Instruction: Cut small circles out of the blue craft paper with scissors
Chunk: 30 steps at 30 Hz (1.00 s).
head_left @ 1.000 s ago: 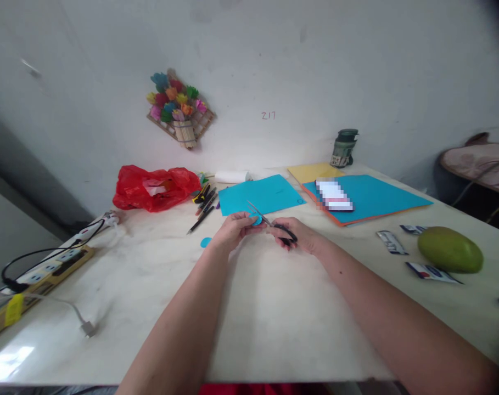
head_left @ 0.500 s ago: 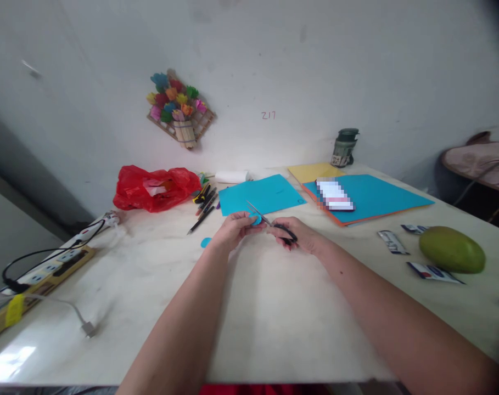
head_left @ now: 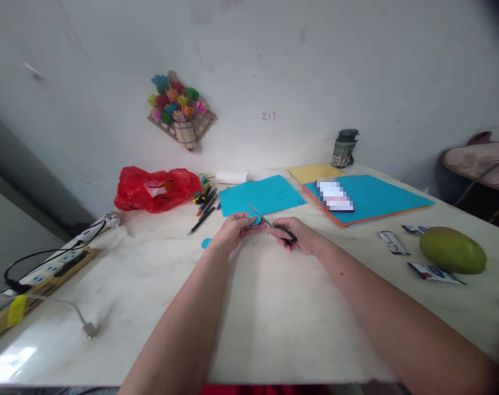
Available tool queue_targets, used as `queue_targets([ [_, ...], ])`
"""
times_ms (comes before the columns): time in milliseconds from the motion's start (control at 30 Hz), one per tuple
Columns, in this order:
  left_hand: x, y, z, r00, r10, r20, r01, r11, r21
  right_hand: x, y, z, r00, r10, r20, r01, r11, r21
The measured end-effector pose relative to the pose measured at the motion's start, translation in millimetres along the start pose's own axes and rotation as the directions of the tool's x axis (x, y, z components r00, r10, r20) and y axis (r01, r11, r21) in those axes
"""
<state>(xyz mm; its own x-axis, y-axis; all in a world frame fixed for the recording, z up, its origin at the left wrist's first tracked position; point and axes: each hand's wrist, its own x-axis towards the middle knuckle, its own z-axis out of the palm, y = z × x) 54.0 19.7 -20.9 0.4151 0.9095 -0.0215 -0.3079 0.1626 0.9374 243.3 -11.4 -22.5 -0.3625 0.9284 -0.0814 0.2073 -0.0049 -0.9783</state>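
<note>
Between the fingers of my left hand [head_left: 236, 230] is a small blue paper piece [head_left: 254, 220], partly covered by the thumb. My right hand [head_left: 292, 233] is closed round the black handles of a pair of scissors [head_left: 261, 215], whose blades point up and left, right at the paper piece. Whether the blades bite into the paper is too small to tell. Left of my left wrist lies a loose blue paper disc [head_left: 206, 242]. Just beyond both hands rests a blue paper sheet [head_left: 257, 193] with a small drawn circle near its right corner.
Pens [head_left: 202, 219] and a red plastic bag [head_left: 154, 189] lie at the left back, with a power strip [head_left: 63, 260] along the left edge. To the right are a paper stack [head_left: 381, 192] bearing a phone [head_left: 335, 195], a green bottle [head_left: 345, 148], small packets [head_left: 392, 242] and a mango [head_left: 453, 250].
Almost nothing differs. Both hands keep the same hold on the paper piece and the scissors, and the whole view has shifted very slightly.
</note>
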Motion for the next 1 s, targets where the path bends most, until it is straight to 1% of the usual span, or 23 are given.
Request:
queue_targets([
  [233, 1.0, -1.6, -2.1, 1.000, 0.016, -0.011, -0.016, 1.000, -0.003, 0.9, 0.3, 0.7, 1.000, 0.008, 0.007, -0.008, 1.000, 0.025],
  [400, 0.5, -0.8, -0.9, 1.000, 0.005, -0.017, -0.005, 1.000, 0.002, 0.0, -1.4, 2.5, 1.000, 0.006, 0.004, -0.006, 0.999, 0.040],
  [700, -0.3, -1.6, -2.7, 1.000, 0.001, 0.025, -0.002, 0.999, 0.035, -2.3, -3.1, 4.3, 1.000, 0.017, 0.008, -0.017, 1.000, -0.003],
  [1000, -0.3, -1.7, -1.0, 1.000, 0.009, 0.019, -0.010, 0.999, 0.038, -2.4, -3.1, 4.8, 1.000, 0.011, -0.004, -0.011, 1.000, 0.012],
])
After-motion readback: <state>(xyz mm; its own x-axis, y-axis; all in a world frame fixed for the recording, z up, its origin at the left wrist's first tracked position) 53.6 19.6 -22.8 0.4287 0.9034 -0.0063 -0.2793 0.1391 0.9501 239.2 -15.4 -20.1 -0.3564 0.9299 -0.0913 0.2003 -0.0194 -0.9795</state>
